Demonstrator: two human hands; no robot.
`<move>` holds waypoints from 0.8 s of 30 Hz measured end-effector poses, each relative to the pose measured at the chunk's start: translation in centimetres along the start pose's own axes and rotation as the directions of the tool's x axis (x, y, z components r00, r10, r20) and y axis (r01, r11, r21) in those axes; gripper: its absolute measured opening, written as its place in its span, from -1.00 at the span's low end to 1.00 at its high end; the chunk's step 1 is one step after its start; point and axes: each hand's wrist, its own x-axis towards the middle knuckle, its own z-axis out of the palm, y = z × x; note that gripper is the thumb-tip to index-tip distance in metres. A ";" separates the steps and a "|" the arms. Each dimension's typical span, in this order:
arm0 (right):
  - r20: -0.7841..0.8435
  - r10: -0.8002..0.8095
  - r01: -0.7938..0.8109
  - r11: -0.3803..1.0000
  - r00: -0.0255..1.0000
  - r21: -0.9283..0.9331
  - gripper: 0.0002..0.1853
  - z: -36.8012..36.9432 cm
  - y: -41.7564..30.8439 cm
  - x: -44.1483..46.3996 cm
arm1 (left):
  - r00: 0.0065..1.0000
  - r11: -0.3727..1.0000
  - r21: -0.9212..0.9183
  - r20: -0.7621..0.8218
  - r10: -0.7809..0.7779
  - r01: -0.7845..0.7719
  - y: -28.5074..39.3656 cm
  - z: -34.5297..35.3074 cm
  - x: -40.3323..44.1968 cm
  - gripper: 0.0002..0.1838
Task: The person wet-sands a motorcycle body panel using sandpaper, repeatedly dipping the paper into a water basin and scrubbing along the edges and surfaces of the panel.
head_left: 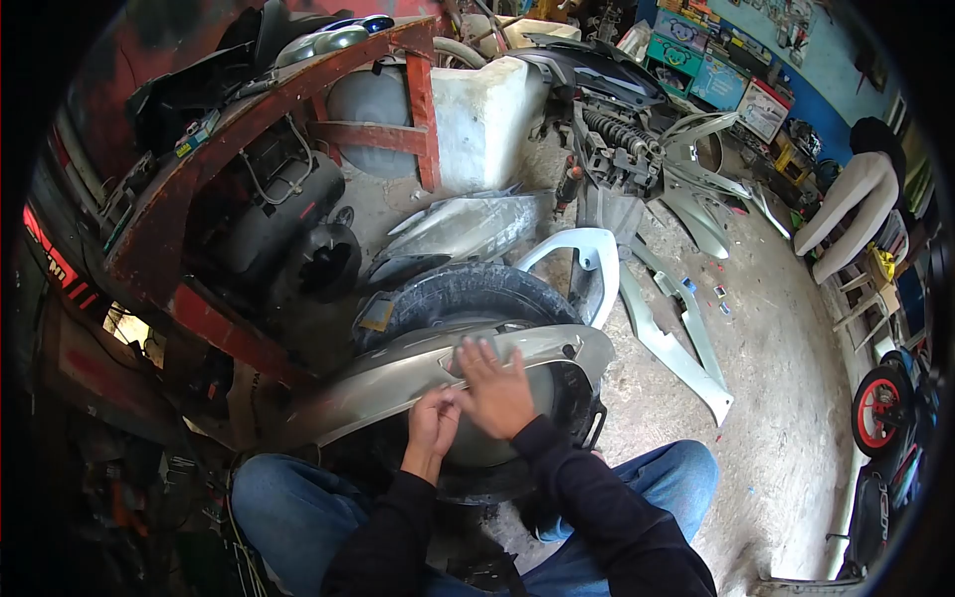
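A long silver-beige motorcycle body panel (383,386) lies across my lap area, over a dark round rubber tub or tire (487,488). My right hand (497,390) rests flat on the panel's upper face, fingers stretched out; whether anything is under the palm is hidden. At the panel's near edge is my left hand (432,426), its fingers curled in against the rim and its thumb close to the right hand. Just beyond the panel sits a black tire-like tub (477,289). A white curved fairing piece (602,261) leans beside it.
More body panels lie ahead, including a grey one (477,231) and a pale V-shaped trim (665,333) on the concrete floor (776,398). A red frame bench (169,234) stands at left with an air compressor tank (284,214) beneath. A motorcycle wheel (878,410) is at right.
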 end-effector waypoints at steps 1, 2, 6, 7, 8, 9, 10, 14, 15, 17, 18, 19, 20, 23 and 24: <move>-0.023 0.010 -0.010 1.000 1.000 -0.013 -0.21 0.2 0.4 0.0 | 1.000 1.000 0.011 0.013 0.005 -0.005 0.6 0.6 -0.3 -0.65; 0.019 0.174 -0.173 0.984 0.985 -0.032 -0.18 -0.2 2.4 0.5 | 1.000 1.000 -0.010 -0.005 0.030 -0.030 0.7 1.3 -0.6 -0.63; -0.005 0.245 -0.245 0.967 0.970 -0.068 -0.13 0.1 4.5 0.1 | 1.000 1.000 -0.015 -0.017 0.006 -0.006 -0.1 0.2 0.0 -0.58; 0.026 0.105 -0.103 0.991 0.994 -0.087 -0.12 -0.3 2.3 -0.3 | 0.999 0.999 0.006 -0.039 -0.038 0.038 -0.5 -1.9 0.9 -0.57; 0.036 -0.065 0.065 0.998 0.997 0.009 -0.12 -0.3 0.7 -0.8 | 0.995 0.996 0.027 -0.061 -0.080 0.081 -0.6 -3.0 1.5 -0.56; 0.036 -0.066 0.066 0.998 0.997 0.009 -0.12 -0.3 1.0 -0.7 | 0.995 0.996 0.026 -0.062 -0.079 0.080 -0.5 -2.2 1.1 -0.56; 0.013 0.074 -0.074 0.997 0.997 0.028 -0.12 -0.1 1.6 -0.6 | 0.999 0.999 0.028 -0.010 -0.041 0.041 -0.1 -0.8 0.3 -0.56; -0.006 0.193 -0.192 0.981 0.981 0.026 -0.14 -0.1 1.3 -0.8 | 1.000 0.999 0.042 0.023 -0.008 0.007 -0.1 -0.5 0.2 -0.58; 0.021 0.068 -0.068 0.998 0.997 0.016 -0.16 -0.6 0.2 -1.4 | 0.999 0.999 0.039 0.048 -0.025 0.023 0.1 0.0 0.1 -0.59; -0.027 -0.037 0.038 0.997 0.999 0.066 -0.22 -1.3 0.0 -2.3 | 1.000 0.998 0.065 -0.020 0.009 -0.008 0.2 1.3 -0.5 -0.61; -0.005 0.061 -0.061 0.996 0.998 0.067 -0.24 -2.0 1.2 -1.9 | 1.000 0.999 0.046 0.009 0.013 -0.013 0.2 0.7 -0.1 -0.61; 0.019 0.158 -0.159 0.985 0.987 0.069 -0.26 -2.5 2.2 -1.6 | 0.999 0.999 0.028 0.034 0.018 -0.019 0.6 0.6 -0.2 -0.61; -0.005 0.234 -0.231 0.962 0.972 0.147 -0.31 -2.7 2.9 -1.7 | 1.000 1.000 0.018 0.020 0.020 -0.020 0.4 0.7 -0.1 -0.63; -0.201 -0.014 0.046 0.987 0.979 0.154 -0.37 0.3 0.1 -2.7 | 1.000 1.000 0.012 0.017 0.011 -0.011 -0.1 0.8 -0.4 -0.62; -0.182 -0.070 0.098 0.985 0.981 0.145 -0.40 -0.7 -1.4 -2.7 | 1.000 1.000 0.011 0.016 0.013 -0.013 -0.1 0.0 -0.3 -0.62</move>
